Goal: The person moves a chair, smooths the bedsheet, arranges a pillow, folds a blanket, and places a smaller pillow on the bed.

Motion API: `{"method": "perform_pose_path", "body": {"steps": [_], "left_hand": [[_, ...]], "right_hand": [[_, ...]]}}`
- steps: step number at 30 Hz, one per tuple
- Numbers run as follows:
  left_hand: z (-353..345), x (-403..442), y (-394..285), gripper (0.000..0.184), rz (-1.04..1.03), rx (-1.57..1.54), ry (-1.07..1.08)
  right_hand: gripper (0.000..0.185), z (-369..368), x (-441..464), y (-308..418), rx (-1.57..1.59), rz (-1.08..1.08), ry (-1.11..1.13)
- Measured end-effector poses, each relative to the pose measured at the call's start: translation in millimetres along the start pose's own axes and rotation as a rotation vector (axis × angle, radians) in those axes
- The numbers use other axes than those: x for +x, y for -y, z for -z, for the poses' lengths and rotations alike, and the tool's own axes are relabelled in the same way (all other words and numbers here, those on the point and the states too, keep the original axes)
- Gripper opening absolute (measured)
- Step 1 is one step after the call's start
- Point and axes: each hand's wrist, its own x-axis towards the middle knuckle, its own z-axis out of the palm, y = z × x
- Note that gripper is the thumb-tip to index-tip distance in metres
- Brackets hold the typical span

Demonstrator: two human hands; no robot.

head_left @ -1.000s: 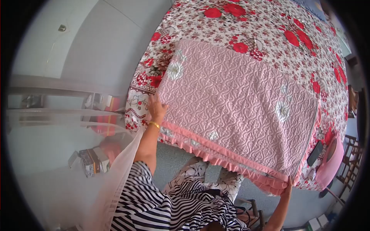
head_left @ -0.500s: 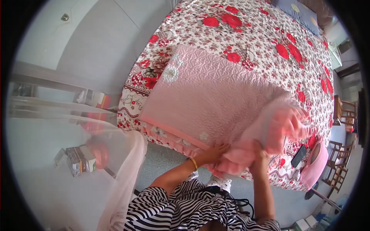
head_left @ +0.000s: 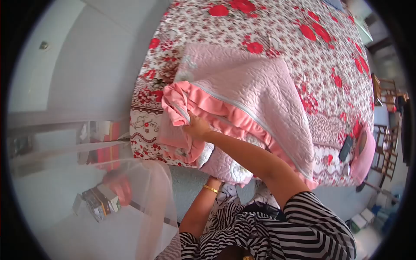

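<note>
A pink quilted cover (head_left: 260,82) with a coral ruffled edge lies partly folded over on the near left part of the bed. My right hand (head_left: 197,126) reaches across to the left and grips the ruffled edge, its fingers closed on the cloth. Below it, my left hand (head_left: 213,182), with a gold bracelet at the wrist, is at the cover's lower edge by the bedside. Its fingers are mostly hidden under the cloth.
Under the cover is a bed sheet (head_left: 320,65) with red flowers. A dark phone (head_left: 346,148) and a pink rounded object (head_left: 364,156) lie at the bed's right edge. Sheer fabric (head_left: 156,203) hangs at left before a box (head_left: 102,201). Wooden chairs (head_left: 383,149) stand at right.
The cover's right part has been folded leftward, exposing its ruffled edge. My right hand has crossed from the right corner to the left, and my left hand has moved down to the bedside.
</note>
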Motion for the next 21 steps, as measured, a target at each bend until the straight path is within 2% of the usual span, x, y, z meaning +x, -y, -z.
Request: {"method": "perform_pose_path", "body": {"steps": [3, 5, 9, 11, 12, 13, 14, 15, 17, 19, 21], "left_hand": [[-4, 6, -6, 0.076, -0.011, -0.095, 0.014], [-7, 5, -13, 0.077, -0.022, -0.130, 0.020], [-18, 4, -42, 0.081, -0.100, -0.202, 0.082], [-30, 0, -65, 0.082, -0.181, -0.266, 0.201], [-36, -4, -78, 0.083, -0.219, -0.316, 0.315], [-43, -9, -96, 0.084, -0.243, -0.351, 0.469], [-60, -17, -116, 0.085, -0.256, -0.374, 0.608], [-97, -41, -138, 0.085, -0.343, -0.178, 0.563], [-93, -32, -160, 0.081, -0.211, 0.169, 0.679], [-132, -53, -167, 0.071, -0.168, 0.548, 0.466], [-168, -68, -157, 0.054, -0.298, 0.498, 0.440]], "right_hand": [[0.063, 30, -15, 4, 0.072, -0.013, 0.016], [0.062, 57, -26, 16, 0.356, 0.228, 0.094], [0.062, 105, -70, 39, 0.556, 0.231, 0.121], [0.065, 113, -93, 41, 0.716, 0.363, 0.013], [0.067, 117, -105, 42, 0.794, 0.286, 0.084], [0.067, 114, -112, 39, 0.809, 0.277, 0.052], [0.070, 111, -118, 37, 0.672, 0.275, 0.027], [0.073, 110, -124, 34, 0.535, 0.267, 0.004], [0.075, 111, -142, 36, 0.461, 0.287, -0.015], [0.078, 120, -155, 29, 0.373, 0.326, -0.020], [0.082, 132, -169, 5, 0.886, 0.276, 0.264]]}}
